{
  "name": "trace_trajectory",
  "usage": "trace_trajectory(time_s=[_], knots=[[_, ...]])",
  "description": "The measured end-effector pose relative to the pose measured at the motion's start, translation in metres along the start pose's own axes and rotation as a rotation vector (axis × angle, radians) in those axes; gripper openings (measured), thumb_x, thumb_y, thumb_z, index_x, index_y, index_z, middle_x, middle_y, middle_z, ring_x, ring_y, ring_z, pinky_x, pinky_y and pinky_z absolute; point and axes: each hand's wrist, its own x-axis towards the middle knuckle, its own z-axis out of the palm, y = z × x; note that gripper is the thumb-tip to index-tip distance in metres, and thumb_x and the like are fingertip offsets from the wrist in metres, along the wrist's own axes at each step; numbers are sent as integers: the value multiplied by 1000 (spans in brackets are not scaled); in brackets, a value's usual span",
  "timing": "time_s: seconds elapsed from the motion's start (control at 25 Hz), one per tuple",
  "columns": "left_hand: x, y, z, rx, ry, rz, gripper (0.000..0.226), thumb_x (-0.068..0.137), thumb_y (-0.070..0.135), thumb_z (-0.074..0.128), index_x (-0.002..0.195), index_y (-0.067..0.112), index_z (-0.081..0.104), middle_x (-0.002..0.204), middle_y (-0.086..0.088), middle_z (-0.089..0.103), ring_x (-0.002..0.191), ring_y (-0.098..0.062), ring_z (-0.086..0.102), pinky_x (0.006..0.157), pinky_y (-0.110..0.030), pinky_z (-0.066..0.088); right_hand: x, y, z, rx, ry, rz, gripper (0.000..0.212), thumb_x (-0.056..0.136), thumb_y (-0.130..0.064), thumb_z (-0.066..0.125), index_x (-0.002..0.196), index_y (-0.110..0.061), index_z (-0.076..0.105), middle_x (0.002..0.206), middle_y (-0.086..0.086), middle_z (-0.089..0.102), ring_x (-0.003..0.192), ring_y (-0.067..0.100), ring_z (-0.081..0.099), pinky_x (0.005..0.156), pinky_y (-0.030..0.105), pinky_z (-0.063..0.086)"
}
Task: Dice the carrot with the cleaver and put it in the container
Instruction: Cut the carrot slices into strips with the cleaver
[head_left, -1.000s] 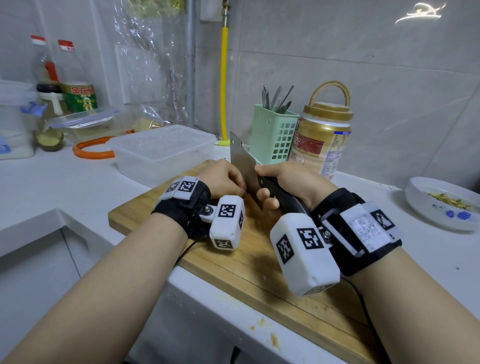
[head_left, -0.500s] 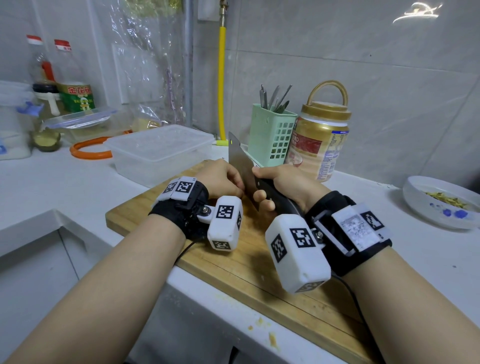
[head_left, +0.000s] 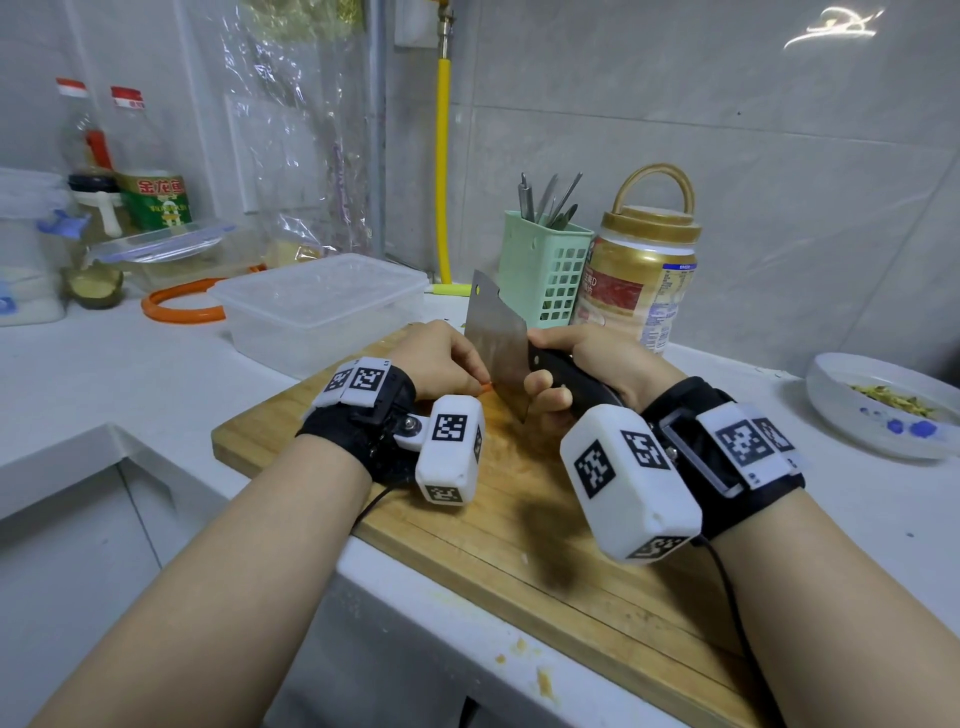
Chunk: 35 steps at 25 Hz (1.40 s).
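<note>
On the wooden cutting board (head_left: 519, 525) my left hand (head_left: 441, 358) curls over the carrot (head_left: 484, 386). Only a small orange tip of the carrot shows at my fingertips, right against the blade. My right hand (head_left: 587, 364) grips the black handle of the steel cleaver (head_left: 493, 338). The blade stands on edge, heel low at the board, tip raised toward the wall. A clear plastic container (head_left: 322, 306) sits just behind the board to the left, and nothing is visible in it.
A green utensil basket (head_left: 543, 270) and a gold-lidded jar (head_left: 639, 280) stand behind the cleaver. A white dish (head_left: 883, 405) with food scraps sits at the right. Bottles, a lidded box and an orange ring (head_left: 176, 306) crowd the back left. The counter edge drops off at the left.
The cleaver's blade has tilted up and turned its flat side more toward me. A bit of orange carrot now shows beside my left fingertips. Both hands stay in place.
</note>
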Motion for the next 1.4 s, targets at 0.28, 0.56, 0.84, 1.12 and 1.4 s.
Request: trace_trajectory(time_s=[0.28, 0.56, 0.84, 1.12, 1.4], knots=[[2, -3, 0, -25, -20, 19, 16, 77, 10, 79, 77, 26, 76, 81, 11, 72, 84, -7, 65, 85, -27, 51, -1, -3, 0, -6, 13, -26, 21, 101, -31, 42, 108, -12, 34, 51, 2, 42, 30, 12, 36, 39, 14, 31], [3, -4, 0, 29, 13, -6, 16, 74, 19, 81, 66, 31, 74, 79, 9, 73, 83, -9, 67, 85, -33, 55, -3, -2, 6, -45, 15, -48, 20, 101, -31, 42, 97, -12, 39, 52, 3, 42, 31, 12, 36, 39, 16, 31], [1, -2, 1, 38, 22, 4, 9, 76, 15, 79, 77, 24, 77, 81, 5, 73, 76, -5, 63, 70, -19, 47, -2, 0, 9, -63, 36, -66, 17, 101, -28, 43, 97, -12, 40, 54, 5, 42, 31, 14, 36, 42, 18, 30], [2, -5, 0, 71, 33, -14, 13, 71, 25, 81, 66, 35, 74, 76, 11, 73, 80, -7, 67, 83, -34, 55, -2, 0, 10, -93, 54, -75, 21, 101, -27, 45, 88, -11, 40, 56, 6, 41, 32, 13, 36, 37, 15, 31], [4, -6, 2, 63, 25, 1, 14, 71, 22, 80, 64, 33, 74, 75, 9, 72, 78, -9, 67, 79, -33, 56, 1, 2, 13, -108, 66, -78, 24, 100, -27, 46, 85, -10, 41, 57, 7, 41, 32, 14, 35, 36, 17, 31]])
